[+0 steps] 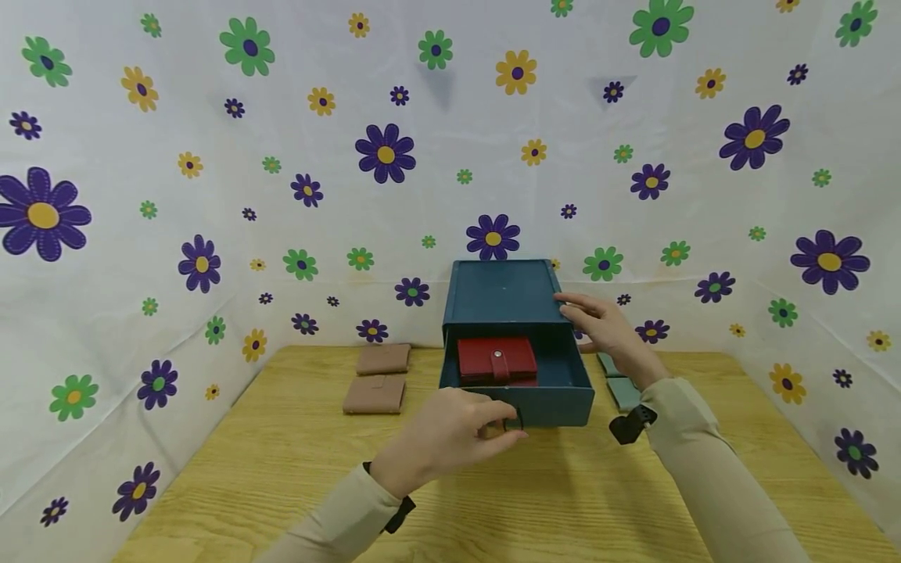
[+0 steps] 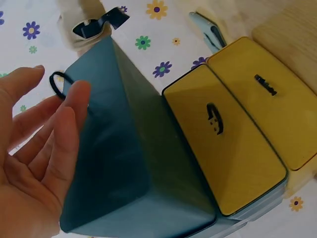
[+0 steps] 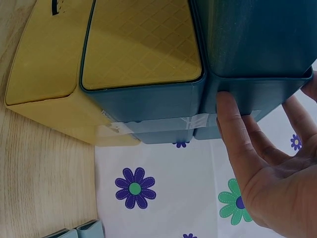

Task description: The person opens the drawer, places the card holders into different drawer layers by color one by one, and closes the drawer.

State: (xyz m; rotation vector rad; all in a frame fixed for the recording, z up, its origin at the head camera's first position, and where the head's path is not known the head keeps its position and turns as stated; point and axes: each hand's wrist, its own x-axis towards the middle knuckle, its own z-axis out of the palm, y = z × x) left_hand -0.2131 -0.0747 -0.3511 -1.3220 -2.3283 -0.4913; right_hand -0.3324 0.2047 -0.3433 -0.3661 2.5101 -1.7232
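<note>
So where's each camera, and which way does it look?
Head: on the head, facing forward and down at the open drawer; left hand, right hand and sleeves show.
Left wrist: on that wrist, facing the drawer; left hand and one sleeve show.
Right wrist: on that wrist, facing the cabinet; right hand shows.
Both wrist views share the yellow drawers.

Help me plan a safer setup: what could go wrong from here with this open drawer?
The open drawer could slip out if the left hand pulls its black loop further, since it juts out of the blue cabinet. The red wallet inside might then slide or fall. The right hand touches the cabinet's side but is not wrapped round it, so a hard tug might shift the cabinet.
</note>
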